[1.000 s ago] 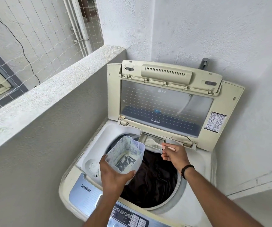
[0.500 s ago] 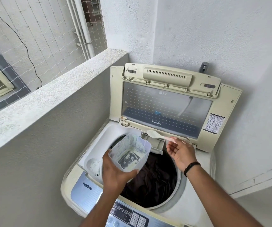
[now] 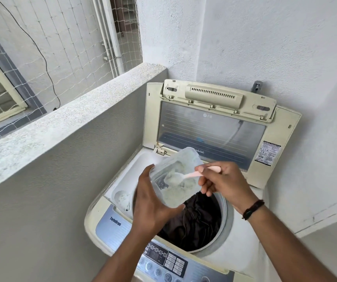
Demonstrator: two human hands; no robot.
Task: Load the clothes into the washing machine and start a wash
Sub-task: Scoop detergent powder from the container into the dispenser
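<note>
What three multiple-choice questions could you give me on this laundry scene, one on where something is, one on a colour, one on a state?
1. Where is the spoon's bowl?
A. Inside the plastic tub
B. In the drum
C. On the control panel

2. What colour are the clothes in the drum?
A. White
B. Dark brown to black
C. Red

3. How does the washer lid stand?
A. Shut
B. Raised open
C. Taken off

Answers:
1. A: the right hand dips the pink spoon into the powder in the plastic tub, which the left hand holds.
2. B: the clothes in the drum look dark brown to black.
3. B: the lid stands upright behind the drum opening.
</note>
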